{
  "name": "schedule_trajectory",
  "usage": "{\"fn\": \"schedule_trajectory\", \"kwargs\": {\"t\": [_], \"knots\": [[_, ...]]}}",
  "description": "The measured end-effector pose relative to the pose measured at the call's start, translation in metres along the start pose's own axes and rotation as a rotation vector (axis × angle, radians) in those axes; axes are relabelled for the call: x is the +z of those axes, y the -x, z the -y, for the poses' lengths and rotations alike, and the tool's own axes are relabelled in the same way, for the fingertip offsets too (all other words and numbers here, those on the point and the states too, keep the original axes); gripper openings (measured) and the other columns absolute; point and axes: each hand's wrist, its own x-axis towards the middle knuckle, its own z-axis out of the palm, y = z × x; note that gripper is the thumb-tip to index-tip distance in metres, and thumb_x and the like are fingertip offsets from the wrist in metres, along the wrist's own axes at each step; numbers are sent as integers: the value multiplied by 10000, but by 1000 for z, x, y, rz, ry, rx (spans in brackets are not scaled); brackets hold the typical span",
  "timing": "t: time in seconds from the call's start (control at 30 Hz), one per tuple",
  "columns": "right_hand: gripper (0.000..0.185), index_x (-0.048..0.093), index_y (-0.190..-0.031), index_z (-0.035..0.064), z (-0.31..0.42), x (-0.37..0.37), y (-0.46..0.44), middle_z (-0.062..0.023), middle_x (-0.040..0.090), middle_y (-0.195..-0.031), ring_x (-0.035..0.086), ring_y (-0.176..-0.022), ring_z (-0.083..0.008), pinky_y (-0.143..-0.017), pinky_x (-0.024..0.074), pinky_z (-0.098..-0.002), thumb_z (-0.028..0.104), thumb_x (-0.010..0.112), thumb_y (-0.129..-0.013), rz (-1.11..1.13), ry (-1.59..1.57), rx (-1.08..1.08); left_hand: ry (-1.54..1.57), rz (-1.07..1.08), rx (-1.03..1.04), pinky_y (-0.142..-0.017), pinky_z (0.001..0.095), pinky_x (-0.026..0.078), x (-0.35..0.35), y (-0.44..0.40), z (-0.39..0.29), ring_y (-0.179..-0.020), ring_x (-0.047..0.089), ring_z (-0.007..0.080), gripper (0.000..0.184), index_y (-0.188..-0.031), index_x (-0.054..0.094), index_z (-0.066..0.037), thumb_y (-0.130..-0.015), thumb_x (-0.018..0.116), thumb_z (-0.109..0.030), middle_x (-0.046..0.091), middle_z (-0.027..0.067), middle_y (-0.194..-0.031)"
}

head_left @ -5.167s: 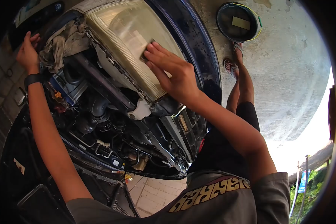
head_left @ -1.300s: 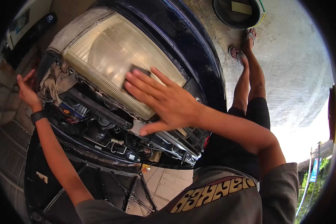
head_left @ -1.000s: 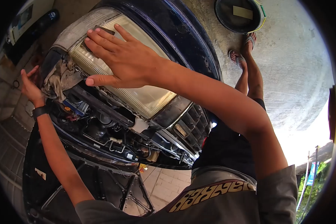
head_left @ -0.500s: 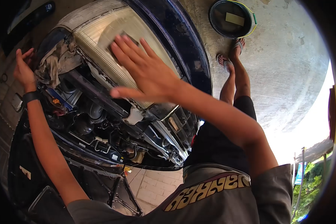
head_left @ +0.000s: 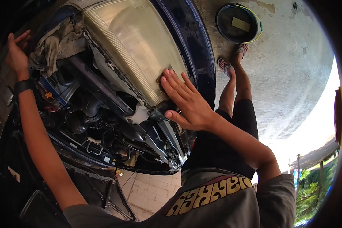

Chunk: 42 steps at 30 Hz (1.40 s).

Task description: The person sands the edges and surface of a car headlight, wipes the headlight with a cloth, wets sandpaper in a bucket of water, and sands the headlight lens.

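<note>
My right hand [head_left: 189, 102] lies with straight fingers over a small dark grey sheet, apparently sandpaper [head_left: 160, 82], pressed flat on the headlight [head_left: 144, 41]. The lens is yellowish and hazy, with a ribbed strip along one side. Fingers and sheet are at the lens's lower right end, and the thumb sticks out to the left. My left hand [head_left: 18, 57] is at the far left beside the car's dark edge, fingers extended and apart, with nothing visible in it. What its fingertips touch is hard to make out. A dirty crumpled rag [head_left: 59, 47] lies between that hand and the headlight.
The uncovered engine bay [head_left: 91, 117] has hoses and metal parts below the headlight. A dark blue bumper [head_left: 195, 41] curves along its other side. On the concrete floor [head_left: 292, 76] stands a black bucket [head_left: 226, 32] of water with a pale rectangular piece [head_left: 240, 24], close to my feet.
My right hand has slid the sandpaper from the middle of the lens to its lower right end. The left hand stays near the car's edge; the view has shifted slightly.
</note>
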Motion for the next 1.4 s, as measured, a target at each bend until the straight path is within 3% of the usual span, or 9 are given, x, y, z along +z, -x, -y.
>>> {"fn": "schedule_trajectory", "kwargs": {"t": [0.27, 0.3, 0.43, 0.6, 0.7, 0.9, 1.07, 1.3, 1.4], "knots": [[650, 364, -1556, -29, -31, -37, -170, -260, 340, -1637, 276, -1552, -394, -1284, 173, -545, 460, 335, -1128, -199, -25, -163, 126, -56, 55, -970, 312, 533, 3, -3, 16, -1076, 737, 215, 519, -1133, 743, 19, -1116, 409, -376, 780, 133, -1135], [631, 354, -1572, -20, -16, -23, -137, -251, 330, -1648, 264, -1558, -393, -1286, 166, -538, 433, 333, -1133, -355, -44, -173, 155, -78, 41, -961, 307, 539, 4, -6, 13, -1074, 738, 215, 500, -1144, 743, 15, -1116, 418, -364, 781, 136, -1131], [661, 187, -1661, 39, 11, 17, 34, -196, 159, -1729, 131, -1607, -347, -1298, 107, -516, 400, 322, -1123, 7, -76, 44, 176, -149, 174, -918, 289, 556, 4, -14, 36, -1005, 758, 204, 438, -1158, 756, -7, -1090, 496, -354, 788, 123, -1113], [591, 305, -1615, 8, -15, -20, -123, -220, 299, -1677, 237, -1575, -372, -1291, 159, -517, 352, 316, -1135, -299, -8, -181, 172, -286, 67, -861, 251, 561, 12, -6, 27, -909, 769, 148, 438, -1056, 799, -15, -1032, 586, -397, 810, 79, -1014], [578, 352, -1588, -7, -21, -36, -172, -227, 359, -1646, 287, -1552, -388, -1287, 179, -520, 352, 332, -1135, -276, -80, -236, 35, -367, 53, -847, 281, 560, 10, -6, 32, -913, 765, 137, 490, -986, 823, -69, -993, 586, -498, 816, 30, -950], [566, 334, -1611, 5, -7, 24, -13, -249, 308, -1668, 263, -1571, -373, -1282, 188, -525, 225, 357, -1091, -299, -91, -16, -738, -444, 167, -870, 343, 540, -20, -67, 103, -933, 746, 207, 503, -966, 833, -264, -997, 471, -613, 800, -90, -986], [505, 438, -1508, -61, -14, -19, -148, -301, 500, -1514, 402, -1482, -425, -1260, 249, -519, 229, 395, -1096, -449, -125, -190, -919, -412, 227, -945, 389, 522, -26, -97, 122, -1076, 715, 266, 567, -1064, 816, -278, -1001, 402, -660, 786, -67, -1109], [558, 334, -1612, 1, 9, 18, 26, -234, 304, -1675, 269, -1566, -379, -1276, 188, -537, 194, 375, -1090, -139, -118, 55, -70, -606, 461, -588, 523, 433, 14, -17, 34, -539, 534, 328, 436, -623, 630, 94, -912, 582, -228, 620, 233, -600], [532, 386, -1579, -17, -4, 4, -42, -251, 367, -1638, 315, -1543, -395, -1268, 213, -534, 191, 389, -1089, -318, -126, -35, 1, -712, 425, -563, 546, 388, 27, -11, 23, -513, 477, 348, 364, -618, 547, 116, -848, 559, -165, 541, 269, -559]]}}
